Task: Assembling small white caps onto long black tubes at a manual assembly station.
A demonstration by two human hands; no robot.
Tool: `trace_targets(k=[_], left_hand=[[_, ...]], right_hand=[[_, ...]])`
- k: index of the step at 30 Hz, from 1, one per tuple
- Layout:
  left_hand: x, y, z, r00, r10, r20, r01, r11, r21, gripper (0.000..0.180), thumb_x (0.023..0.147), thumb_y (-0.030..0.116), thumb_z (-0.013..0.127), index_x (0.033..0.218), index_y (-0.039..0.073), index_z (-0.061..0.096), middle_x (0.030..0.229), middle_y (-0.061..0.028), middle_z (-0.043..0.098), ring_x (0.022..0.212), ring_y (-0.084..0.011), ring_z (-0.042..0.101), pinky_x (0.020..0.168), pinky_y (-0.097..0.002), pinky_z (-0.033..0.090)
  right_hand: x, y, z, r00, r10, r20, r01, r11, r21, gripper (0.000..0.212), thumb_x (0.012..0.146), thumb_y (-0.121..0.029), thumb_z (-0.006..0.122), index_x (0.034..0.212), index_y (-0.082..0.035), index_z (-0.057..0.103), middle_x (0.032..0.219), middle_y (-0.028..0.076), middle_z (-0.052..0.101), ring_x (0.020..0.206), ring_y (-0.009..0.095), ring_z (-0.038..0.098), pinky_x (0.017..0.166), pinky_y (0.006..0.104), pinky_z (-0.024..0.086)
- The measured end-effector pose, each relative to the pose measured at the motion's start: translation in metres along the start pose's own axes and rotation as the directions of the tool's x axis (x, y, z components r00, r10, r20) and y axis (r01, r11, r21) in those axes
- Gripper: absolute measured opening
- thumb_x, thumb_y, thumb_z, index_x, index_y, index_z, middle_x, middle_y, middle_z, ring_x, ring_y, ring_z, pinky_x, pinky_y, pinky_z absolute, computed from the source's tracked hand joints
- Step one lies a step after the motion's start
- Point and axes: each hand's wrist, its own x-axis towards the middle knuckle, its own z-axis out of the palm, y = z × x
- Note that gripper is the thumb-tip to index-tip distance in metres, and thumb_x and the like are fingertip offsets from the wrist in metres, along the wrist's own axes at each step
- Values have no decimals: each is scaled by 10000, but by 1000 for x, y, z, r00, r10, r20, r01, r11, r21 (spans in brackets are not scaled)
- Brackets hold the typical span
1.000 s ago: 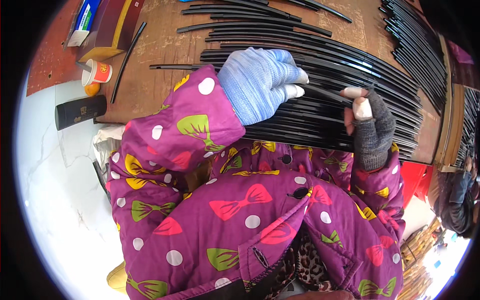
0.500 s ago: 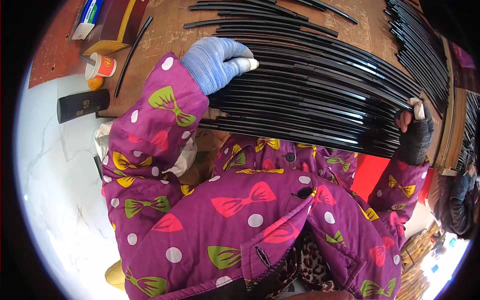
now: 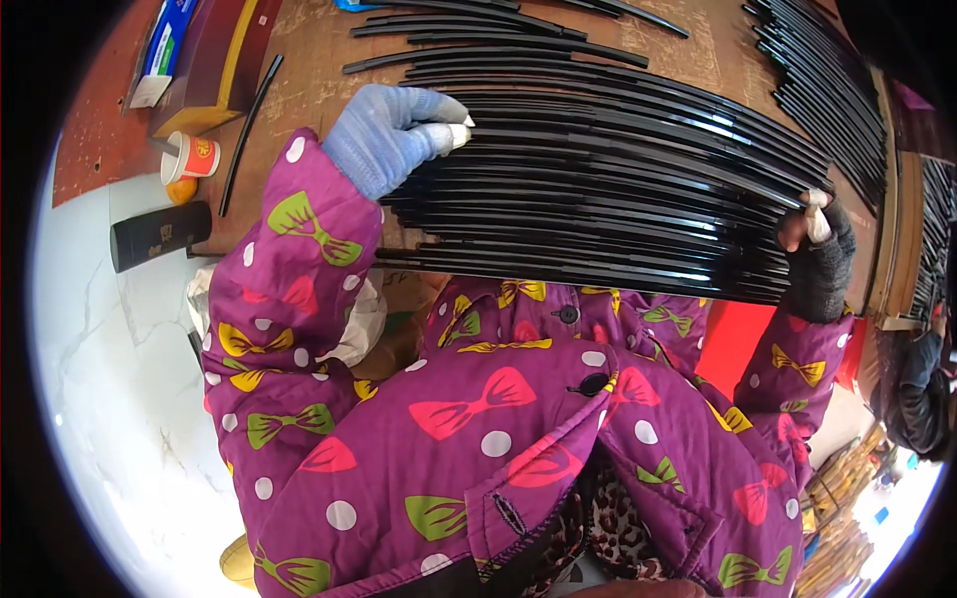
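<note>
Long thin black rods (image 3: pixel 598 184) lie side by side in a wide, dense layer across the table in front of me. My left hand (image 3: pixel 394 140), in a light blue knit glove with white fingertips, is at their left ends. Its thumb and forefinger are pinched together by a rod end, though the glove hides most of that contact. At the right ends, my right hand (image 3: pixel 822 249) wears a dark fingerless glove, with white wrapping on a finger. Its thumb and finger close on the end of a black rod.
More black rods (image 3: pixel 827 100) are heaped at the far right beside a wooden edge (image 3: pixel 887 239). A paper cup (image 3: pixel 194 156), an orange fruit (image 3: pixel 181 189), a dark case (image 3: pixel 159 236) and a dark red box (image 3: pixel 214 70) stand left. Another person's sleeve (image 3: pixel 912 389) shows at right.
My left hand has shifted a little left relative to the rods, still pinched near their ends. My right hand stays at the right ends. The whole view has shifted slightly.
</note>
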Motion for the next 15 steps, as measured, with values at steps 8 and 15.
trace_targets(k=[8, 15], left_hand=[[-1, -44, -38, 994, -103, 29, 106, 988, -116, 179, 730, 76, 630, 876, -26, 622, 595, -25, 559, 440, -48, 452, 413, -176, 356], [-5, -33, -35, 991, -135, -14, 136, 991, 21, 161, 723, 56, 628, 864, -22, 627, 646, -28, 576, 521, -69, 487, 491, -197, 388]], right_hand=[[-6, -3, -140, 999, 4, -40, 6, 970, 243, 297, 781, -187, 584, 1009, -12, 514, 633, -11, 443, 502, 70, 375, 503, 222, 294], [-15, 3, -162, 998, -26, -54, 36, 981, 189, 275, 799, -151, 554, 1031, -12, 505, 636, 8, 437, 515, 86, 381, 502, 227, 303]])
